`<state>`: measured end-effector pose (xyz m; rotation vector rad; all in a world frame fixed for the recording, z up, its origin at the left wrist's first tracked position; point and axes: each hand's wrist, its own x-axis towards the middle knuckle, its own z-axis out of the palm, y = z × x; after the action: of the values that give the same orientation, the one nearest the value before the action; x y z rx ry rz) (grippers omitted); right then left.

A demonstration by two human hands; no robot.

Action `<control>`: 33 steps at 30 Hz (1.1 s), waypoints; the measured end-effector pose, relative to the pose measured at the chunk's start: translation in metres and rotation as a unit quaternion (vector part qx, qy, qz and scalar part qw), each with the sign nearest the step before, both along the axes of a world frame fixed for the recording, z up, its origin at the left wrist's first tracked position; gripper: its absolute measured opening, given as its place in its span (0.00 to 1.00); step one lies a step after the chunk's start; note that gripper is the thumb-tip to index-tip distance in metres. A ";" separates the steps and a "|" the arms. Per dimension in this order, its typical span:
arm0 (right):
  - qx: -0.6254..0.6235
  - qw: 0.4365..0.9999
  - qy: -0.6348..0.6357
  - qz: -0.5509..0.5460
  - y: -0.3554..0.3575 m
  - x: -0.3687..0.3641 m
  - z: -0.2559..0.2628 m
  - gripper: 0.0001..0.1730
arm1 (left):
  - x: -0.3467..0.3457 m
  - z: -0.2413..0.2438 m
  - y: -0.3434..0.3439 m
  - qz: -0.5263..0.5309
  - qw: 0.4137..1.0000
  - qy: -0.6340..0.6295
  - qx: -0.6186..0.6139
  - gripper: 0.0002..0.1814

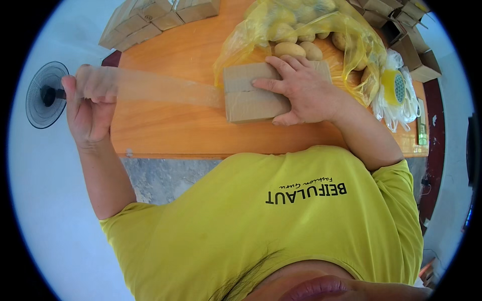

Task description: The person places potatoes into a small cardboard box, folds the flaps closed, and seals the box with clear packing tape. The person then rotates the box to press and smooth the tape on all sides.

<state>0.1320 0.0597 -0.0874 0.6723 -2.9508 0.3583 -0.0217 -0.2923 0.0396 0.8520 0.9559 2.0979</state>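
A strip of clear packing tape [165, 88] stretches from my left hand [92, 101] to the left side of a small closed cardboard box [244, 99]. My left hand is raised beyond the table's left end, the strip's free end pinched at its fingers. Lying across the box top is my right hand [307, 88], fingers spread towards the far edge and thumb at the near edge. The box lies flat on the orange wooden table [169, 131], and a seam shows across its top. The box's right part is partly covered by my hand and forearm.
Behind the box, a yellow plastic bag [241, 41] holds several potatoes [290, 49]. Closed cardboard boxes [137, 28] stand at the far left, open ones [414, 56] at the far right. A tape roll [393, 87] rests on white plastic bags [384, 113]. A fan [47, 96] stands left.
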 end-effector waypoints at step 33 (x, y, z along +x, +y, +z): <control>-0.231 0.967 -0.056 0.096 0.004 -0.013 -0.011 0.37 | 0.060 -0.054 0.251 -0.132 0.964 0.096 -0.209 0.15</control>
<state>0.1186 0.0634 -0.0983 0.8895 -2.7396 1.0893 0.0383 -0.0415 -0.0145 0.9098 1.2548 1.5337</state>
